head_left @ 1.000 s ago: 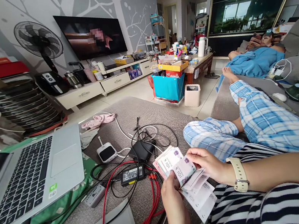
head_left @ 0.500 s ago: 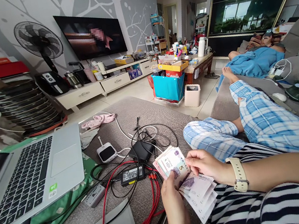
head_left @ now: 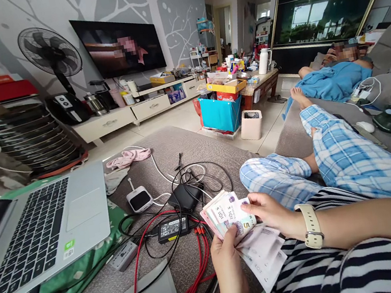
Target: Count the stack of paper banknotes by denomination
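A fanned stack of banknotes is pinched in my left hand, with the thumb pressed on the front notes. Pinkish notes show at the back, and paler ones marked 5 lie in front. My right hand, with a cream watch on the wrist, grips the upper right edge of a 5 note between thumb and fingers. Below both hands, several pale purple notes hang folded down toward my striped shirt.
Left of my hands, a black power adapter, red cables, a black box and a small white device lie on the grey sofa. An open laptop stands far left. Another person lies under a blue blanket at the right.
My right hand has raised another 5 note up and to the right, so more of its face shows over the stack. My left hand stays almost in place.
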Demonstrator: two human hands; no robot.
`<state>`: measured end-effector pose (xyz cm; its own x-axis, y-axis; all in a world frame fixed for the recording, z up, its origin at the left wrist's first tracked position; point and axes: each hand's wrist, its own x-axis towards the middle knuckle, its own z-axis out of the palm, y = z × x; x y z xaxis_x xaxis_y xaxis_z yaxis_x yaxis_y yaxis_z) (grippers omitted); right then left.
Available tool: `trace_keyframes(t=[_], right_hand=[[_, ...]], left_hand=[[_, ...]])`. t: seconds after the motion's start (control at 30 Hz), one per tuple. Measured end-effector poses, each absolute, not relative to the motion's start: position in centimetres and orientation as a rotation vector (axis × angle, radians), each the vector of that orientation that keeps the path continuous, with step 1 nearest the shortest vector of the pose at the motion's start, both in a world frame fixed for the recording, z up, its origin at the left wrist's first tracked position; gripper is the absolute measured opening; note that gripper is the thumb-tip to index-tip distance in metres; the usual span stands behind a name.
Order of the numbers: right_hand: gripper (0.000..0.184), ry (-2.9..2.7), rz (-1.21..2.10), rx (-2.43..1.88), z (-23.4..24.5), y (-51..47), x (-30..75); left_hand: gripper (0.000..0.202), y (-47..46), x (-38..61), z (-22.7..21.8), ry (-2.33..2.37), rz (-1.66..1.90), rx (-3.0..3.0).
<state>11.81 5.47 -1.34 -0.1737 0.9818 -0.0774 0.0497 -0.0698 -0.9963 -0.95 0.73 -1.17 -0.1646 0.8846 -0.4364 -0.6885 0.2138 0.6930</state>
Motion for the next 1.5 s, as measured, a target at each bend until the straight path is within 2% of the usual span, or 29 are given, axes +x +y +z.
trace_keyframes(t=[0.2,0.5,0.67,1.5], right_hand=[[0.036,-1.325,1.351,-1.228,-2.1,5.9,11.8],[0.036,-1.307,1.445,-1.143,0.7,5.0,11.4],[0.028,-1.359,1.421,-1.107,1.5,4.7,11.4],[0.025,-1.309,1.421,-1.032,1.5,4.5,11.4]], left_hand=[[0.034,0.8,-0.9,-1.1,1.026,1.392,0.25],[0.041,1.3,-0.8,-1.4,0.99,1.438,0.182],[0.04,1.2,-0.8,-0.8,1.034,1.444,0.179],[0.037,1.0,-0.8,-0.5,1.07,1.426,0.184]])
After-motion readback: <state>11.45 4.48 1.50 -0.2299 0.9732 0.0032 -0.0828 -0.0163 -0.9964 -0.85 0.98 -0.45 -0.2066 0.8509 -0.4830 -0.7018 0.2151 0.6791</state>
